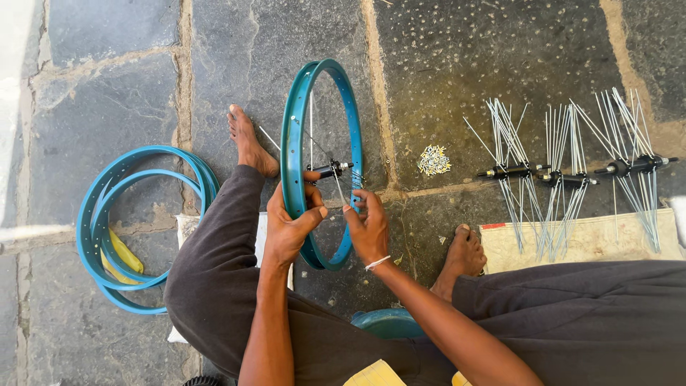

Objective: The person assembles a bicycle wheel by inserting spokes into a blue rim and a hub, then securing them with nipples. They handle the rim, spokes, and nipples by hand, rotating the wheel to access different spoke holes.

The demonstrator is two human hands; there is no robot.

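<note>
Left fingers: the left hand is wrapped over the near edge of the teal wheel rim, thumb on one side, fingers curled around the other, clamped on it.
Right fingers: the right hand has its fingertips pinched together on a thin spoke just inside the rim, below the hub.
Rim: stands upright on edge on the stone floor, between the person's bare feet, with the black hub at its middle and a few spokes fitted.
Arms: both forearms reach forward from the lap over dark trousers, wrists close together; a white band sits on the right wrist.
Left side: a stack of spare teal rims lies flat, well apart from the hands.
Right side: a small heap of spoke nipples lies near the rim; farther off, three hubs with loose spokes rest partly on a pale sack.
In the way: the rim's near edge hides part of the left fingers.
</note>
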